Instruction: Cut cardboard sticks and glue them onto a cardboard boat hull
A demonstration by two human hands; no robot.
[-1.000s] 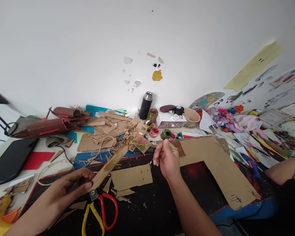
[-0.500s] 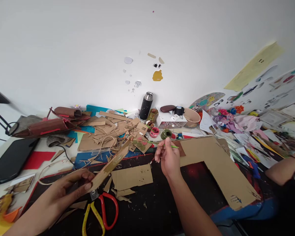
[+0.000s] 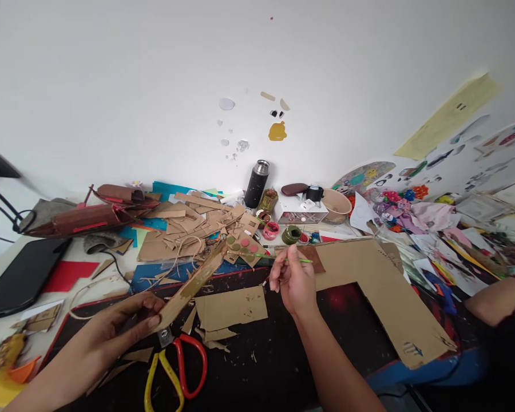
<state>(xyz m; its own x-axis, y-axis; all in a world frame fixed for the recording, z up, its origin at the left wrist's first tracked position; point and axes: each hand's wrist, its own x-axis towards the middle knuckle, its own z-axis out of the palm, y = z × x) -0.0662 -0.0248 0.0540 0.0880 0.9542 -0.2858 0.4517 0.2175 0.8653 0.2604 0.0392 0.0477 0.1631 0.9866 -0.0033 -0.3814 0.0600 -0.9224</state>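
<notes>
Between the thumb and fingers of my left hand [image 3: 131,326] is the near end of a long cardboard strip [image 3: 193,283], partly covered with olive paint. It slants up and away over the dark table. My right hand [image 3: 296,280] pinches a thin green paintbrush [image 3: 301,260], whose front part points left toward the strip's far end. Close by that end lies a cardboard piece with pink and green painted dots [image 3: 242,245]. Scissors [image 3: 175,366] with one red and one yellow handle lie just below my left hand. A flat cardboard piece [image 3: 234,309] rests between my hands.
Behind are a heap of cardboard scraps [image 3: 189,223], an open green paint jar [image 3: 290,234], a pink paint jar [image 3: 270,230] and a black flask [image 3: 256,186]. An L-shaped cardboard sheet [image 3: 381,292] lies right. Another person's arm [image 3: 500,297] rests at the far right.
The brush in my right hand has tilted slightly and sits a little lower. My left hand keeps the strip almost in place. The whole view has shifted slightly.
</notes>
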